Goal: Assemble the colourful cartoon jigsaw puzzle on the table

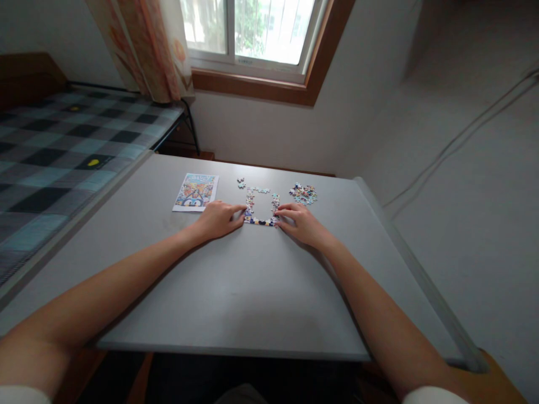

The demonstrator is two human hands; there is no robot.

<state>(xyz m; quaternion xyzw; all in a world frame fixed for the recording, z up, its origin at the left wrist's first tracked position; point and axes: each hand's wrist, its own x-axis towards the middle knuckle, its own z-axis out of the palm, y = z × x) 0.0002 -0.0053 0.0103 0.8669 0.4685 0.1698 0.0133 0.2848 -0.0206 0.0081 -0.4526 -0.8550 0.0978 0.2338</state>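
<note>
A partly joined jigsaw puzzle (pixel 261 223) lies flat on the table as a rectangular border with a bare middle. My left hand (pixel 221 219) rests at its left side, index finger stretched out to the lower left edge and thumb below. On the opposite side, my right hand (pixel 300 223) touches the lower right edge with fingers apart. Neither hand visibly lifts a piece. Left of the puzzle lies a printed reference picture (pixel 196 192) with a penguin-like figure, its right edge near my left hand. A heap of loose puzzle pieces (pixel 304 193) sits beyond my right hand.
A few loose pieces (pixel 241 183) lie behind the puzzle's upper left corner. The grey table (pixel 236 297) has raised rims on both sides. To the left is a bed with a checked cover (pixel 84 134); a window (pixel 269 33) and curtain (pixel 145 47) are behind.
</note>
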